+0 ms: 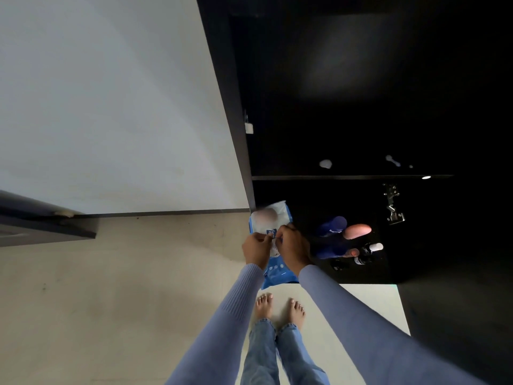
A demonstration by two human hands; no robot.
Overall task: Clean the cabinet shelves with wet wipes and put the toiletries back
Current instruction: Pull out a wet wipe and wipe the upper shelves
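A blue and white wet wipes pack (273, 275) sits in front of me, at the left end of the dark cabinet's lower shelf (358, 273). My left hand (256, 250) grips the pack from the left. My right hand (294, 247) pinches the small flap at the pack's middle. Several toiletries stand on the shelf just right of my hands: a dark blue bottle (334, 226), a pink-capped bottle (358, 231) and a small dark bottle with a white cap (370, 250). The upper shelf (352, 177) carries pale smears.
The cabinet interior is black and dim. A metal hinge (392, 204) is fixed at its right. A white wall (111, 107) fills the left, with beige floor (111, 287) below. My bare feet (280, 311) stand on a pale mat.
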